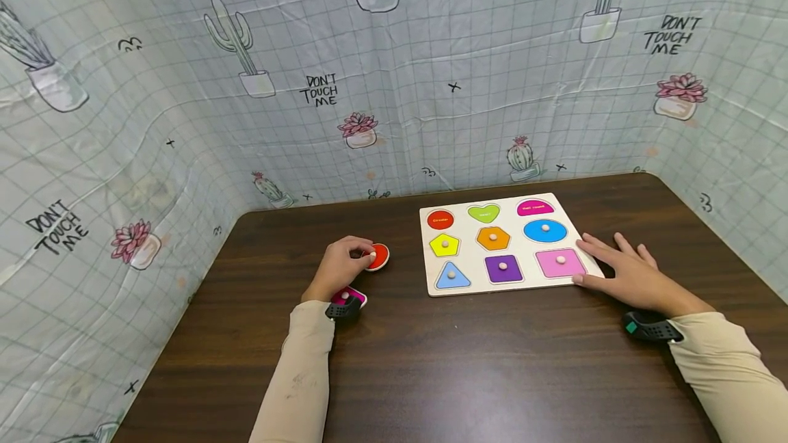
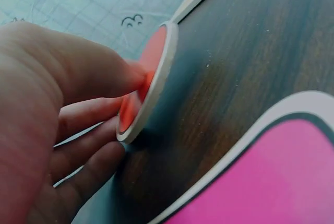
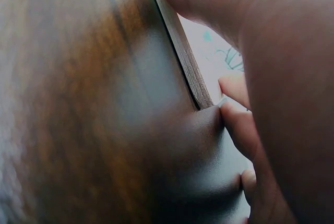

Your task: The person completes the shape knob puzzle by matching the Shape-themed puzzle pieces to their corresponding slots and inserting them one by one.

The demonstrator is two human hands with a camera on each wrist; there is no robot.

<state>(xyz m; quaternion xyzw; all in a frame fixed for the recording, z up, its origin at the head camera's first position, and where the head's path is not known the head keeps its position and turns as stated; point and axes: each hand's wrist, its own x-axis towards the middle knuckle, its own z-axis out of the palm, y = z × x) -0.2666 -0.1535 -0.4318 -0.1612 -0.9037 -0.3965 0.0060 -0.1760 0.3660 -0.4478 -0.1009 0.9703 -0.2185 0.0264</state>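
My left hand (image 1: 340, 266) pinches the small knob of a red round puzzle piece (image 1: 380, 257) at the table's left. In the left wrist view, thumb and forefinger meet on the red piece (image 2: 163, 72), its pale wooden edge close over the table. A magenta knobbed piece (image 1: 353, 297) lies under the left wrist, partly hidden by the wristband. My right hand (image 1: 628, 272) rests with spread fingers at the right edge of the white puzzle board (image 1: 474, 238); thumb and fingertips touch its near right corner. In the right wrist view, the thumb lies along the board's edge (image 3: 182, 51).
Knobbed shapes sit in the board's middle and front rows, among them a purple square (image 1: 503, 269) and a blue oval (image 1: 545, 230). The back row shows printed red, green and magenta recesses without knobs. A patterned cloth (image 1: 406, 87) surrounds the brown table (image 1: 468, 361).
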